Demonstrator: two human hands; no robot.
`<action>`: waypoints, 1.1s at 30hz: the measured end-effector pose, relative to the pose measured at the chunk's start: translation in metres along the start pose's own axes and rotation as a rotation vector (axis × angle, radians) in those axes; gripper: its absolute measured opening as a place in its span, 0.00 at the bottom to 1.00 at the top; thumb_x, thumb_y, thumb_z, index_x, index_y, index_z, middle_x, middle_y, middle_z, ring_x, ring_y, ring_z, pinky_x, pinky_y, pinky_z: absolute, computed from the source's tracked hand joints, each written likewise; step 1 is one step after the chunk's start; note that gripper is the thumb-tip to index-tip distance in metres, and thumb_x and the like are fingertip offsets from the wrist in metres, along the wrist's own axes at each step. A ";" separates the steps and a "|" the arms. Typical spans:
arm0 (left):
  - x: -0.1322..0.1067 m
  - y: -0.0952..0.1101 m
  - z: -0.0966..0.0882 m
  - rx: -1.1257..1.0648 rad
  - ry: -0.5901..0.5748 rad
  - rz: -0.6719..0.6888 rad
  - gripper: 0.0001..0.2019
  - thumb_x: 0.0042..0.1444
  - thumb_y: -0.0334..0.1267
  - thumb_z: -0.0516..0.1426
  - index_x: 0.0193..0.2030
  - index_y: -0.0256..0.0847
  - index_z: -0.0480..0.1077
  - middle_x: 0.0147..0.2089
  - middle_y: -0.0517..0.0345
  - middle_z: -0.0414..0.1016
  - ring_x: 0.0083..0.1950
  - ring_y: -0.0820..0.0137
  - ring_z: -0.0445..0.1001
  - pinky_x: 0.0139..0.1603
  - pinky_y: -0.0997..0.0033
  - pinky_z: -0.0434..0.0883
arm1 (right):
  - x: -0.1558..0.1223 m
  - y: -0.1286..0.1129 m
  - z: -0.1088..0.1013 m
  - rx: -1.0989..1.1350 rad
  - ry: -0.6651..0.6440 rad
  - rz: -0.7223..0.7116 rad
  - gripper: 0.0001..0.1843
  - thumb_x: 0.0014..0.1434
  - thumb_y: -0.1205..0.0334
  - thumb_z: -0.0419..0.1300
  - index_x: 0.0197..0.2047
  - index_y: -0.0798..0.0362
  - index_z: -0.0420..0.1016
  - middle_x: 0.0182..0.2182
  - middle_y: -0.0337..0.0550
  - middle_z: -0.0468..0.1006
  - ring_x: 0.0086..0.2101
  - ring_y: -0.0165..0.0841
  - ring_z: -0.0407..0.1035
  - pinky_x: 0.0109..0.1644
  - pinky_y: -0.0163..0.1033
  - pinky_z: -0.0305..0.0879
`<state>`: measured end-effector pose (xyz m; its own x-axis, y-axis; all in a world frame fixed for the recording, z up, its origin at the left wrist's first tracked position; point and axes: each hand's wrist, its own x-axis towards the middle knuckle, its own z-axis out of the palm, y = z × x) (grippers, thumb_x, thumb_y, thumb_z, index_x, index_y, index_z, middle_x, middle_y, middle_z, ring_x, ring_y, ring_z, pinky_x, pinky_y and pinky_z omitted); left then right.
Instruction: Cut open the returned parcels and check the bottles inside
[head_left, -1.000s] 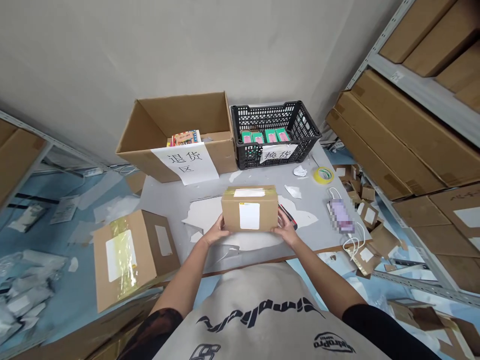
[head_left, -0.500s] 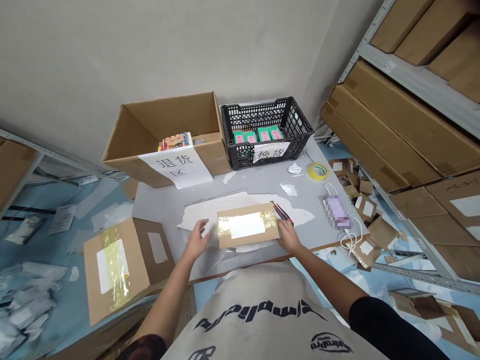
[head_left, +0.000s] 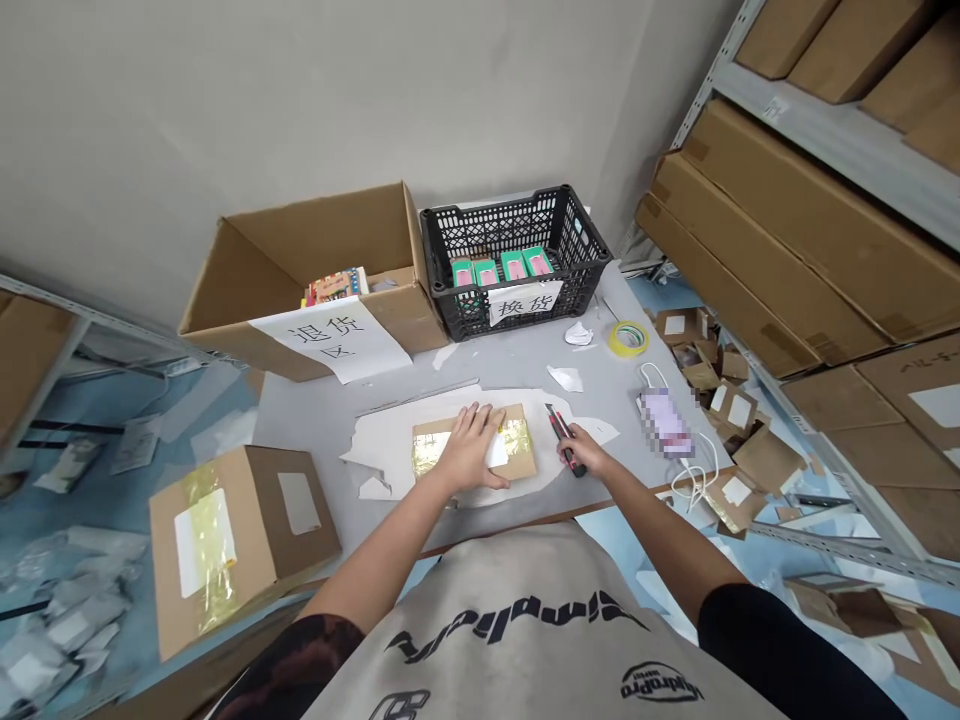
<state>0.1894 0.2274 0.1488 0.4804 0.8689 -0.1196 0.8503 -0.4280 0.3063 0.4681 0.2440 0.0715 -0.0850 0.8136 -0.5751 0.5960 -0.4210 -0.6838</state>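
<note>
Left hand: fingers spread wide, laid flat on a small carton, which we find toward the near edge of the table, banded with yellow tape, its white label partly covered by the hand. Right hand: closed around a red-and-black box cutter, just right of the carton, tip toward the far left. Beneath the carton: one torn-edged white sheet. Farther right we count one crumpled paper, one flat scrap, one roll of yellow tape and one phone, screen blurred, with white cable. Far left: one large open carton with a white sign and a colourful printed item inside. Adjoining it on the right: one black crate, in which we see four green-and-pink packs.
</note>
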 end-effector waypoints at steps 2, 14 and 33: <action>0.000 -0.005 0.001 -0.011 0.002 0.012 0.68 0.25 0.66 0.68 0.72 0.35 0.47 0.71 0.35 0.50 0.73 0.41 0.44 0.72 0.43 0.41 | -0.020 0.000 -0.017 0.177 -0.155 -0.072 0.14 0.54 0.62 0.57 0.44 0.48 0.60 0.24 0.32 0.71 0.23 0.30 0.70 0.25 0.33 0.64; 0.007 -0.005 -0.001 -0.032 0.017 0.029 0.66 0.26 0.67 0.67 0.71 0.35 0.49 0.69 0.35 0.54 0.70 0.43 0.52 0.71 0.43 0.46 | -0.034 -0.033 -0.034 0.359 -0.412 -0.149 0.26 0.62 0.41 0.54 0.57 0.47 0.65 0.24 0.34 0.73 0.19 0.28 0.68 0.20 0.31 0.63; 0.001 -0.012 0.008 -0.042 0.059 0.091 0.65 0.32 0.70 0.64 0.73 0.38 0.45 0.73 0.37 0.47 0.74 0.45 0.42 0.72 0.45 0.42 | -0.026 -0.052 -0.048 0.208 -0.453 -0.136 0.31 0.60 0.40 0.56 0.60 0.48 0.67 0.18 0.32 0.70 0.16 0.27 0.64 0.17 0.30 0.58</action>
<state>0.1817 0.2318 0.1380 0.5408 0.8405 -0.0340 0.7932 -0.4961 0.3532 0.4777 0.2644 0.1439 -0.5149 0.6309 -0.5804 0.3884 -0.4318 -0.8140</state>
